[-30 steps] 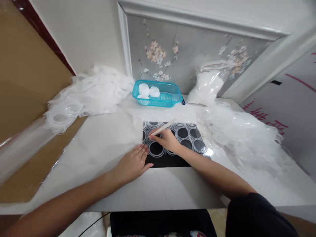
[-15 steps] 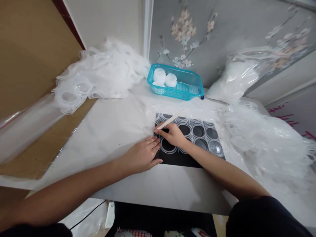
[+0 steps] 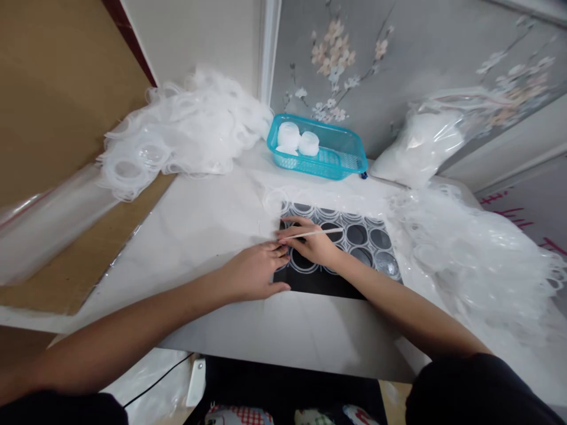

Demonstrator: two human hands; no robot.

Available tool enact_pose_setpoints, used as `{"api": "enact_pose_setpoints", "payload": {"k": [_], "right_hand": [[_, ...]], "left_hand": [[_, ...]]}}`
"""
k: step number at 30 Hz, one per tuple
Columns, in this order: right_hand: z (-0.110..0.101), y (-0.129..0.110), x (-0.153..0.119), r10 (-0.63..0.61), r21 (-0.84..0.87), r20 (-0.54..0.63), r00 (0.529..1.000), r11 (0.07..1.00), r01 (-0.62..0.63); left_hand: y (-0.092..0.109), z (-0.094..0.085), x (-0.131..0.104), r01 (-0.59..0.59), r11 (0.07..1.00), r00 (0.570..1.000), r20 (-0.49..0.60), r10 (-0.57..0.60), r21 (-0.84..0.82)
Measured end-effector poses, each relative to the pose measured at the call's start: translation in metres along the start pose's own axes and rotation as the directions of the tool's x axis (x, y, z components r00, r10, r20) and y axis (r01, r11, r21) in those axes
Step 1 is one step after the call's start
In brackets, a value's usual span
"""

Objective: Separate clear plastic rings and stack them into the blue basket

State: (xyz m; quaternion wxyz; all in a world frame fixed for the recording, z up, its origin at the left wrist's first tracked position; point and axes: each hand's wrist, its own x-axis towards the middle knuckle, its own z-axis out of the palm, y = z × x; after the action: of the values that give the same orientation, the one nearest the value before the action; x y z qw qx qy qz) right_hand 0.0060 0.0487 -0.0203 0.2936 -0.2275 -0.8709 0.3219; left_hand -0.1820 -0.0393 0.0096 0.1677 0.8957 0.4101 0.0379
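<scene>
My right hand (image 3: pixel 313 244) is closed around a thin, pale flat stick (image 3: pixel 334 231), whose free end points right. It rests over the left part of a black sheet (image 3: pixel 328 286) covered by a clear plastic sheet with rows of round rings (image 3: pixel 357 235). My left hand (image 3: pixel 259 270) lies flat at the left edge of the black sheet, fingers stretched out, its fingertips close to the right hand's. The stick's near end is hidden among the right fingers.
Behind the sheet stands a blue plastic basket (image 3: pixel 316 168) with white round rolls in it. Clear ring-shaped plastic scraps are heaped at left (image 3: pixel 190 133) and right (image 3: pixel 482 248). A filled clear bag (image 3: pixel 425 147) leans at the back right; cardboard (image 3: pixel 128 230) lies left.
The stick has swung down from slanting up and right to lying nearly level. My right fingers have turned and spread somewhat over the sheet; my left hand stays nearly in place.
</scene>
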Motion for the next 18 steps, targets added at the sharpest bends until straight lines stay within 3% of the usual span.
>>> {"api": "enact_pose_setpoints", "payload": {"k": [11, 18], "right_hand": [[0.0018, 0.0106, 0.0026, 0.122, 0.166, -0.01, 0.993, 0.979, -0.118], [-0.001, 0.0068, 0.0042, 0.166, 0.179, -0.01, 0.986, 0.97, -0.161]], "left_hand": [[0.0006, -0.005, -0.0009, -0.009, 0.999, 0.999, 0.048, 0.01, -0.032], [-0.0027, -0.0026, -0.003, -0.055, 0.997, 0.998, -0.028, 0.054, -0.047]]}}
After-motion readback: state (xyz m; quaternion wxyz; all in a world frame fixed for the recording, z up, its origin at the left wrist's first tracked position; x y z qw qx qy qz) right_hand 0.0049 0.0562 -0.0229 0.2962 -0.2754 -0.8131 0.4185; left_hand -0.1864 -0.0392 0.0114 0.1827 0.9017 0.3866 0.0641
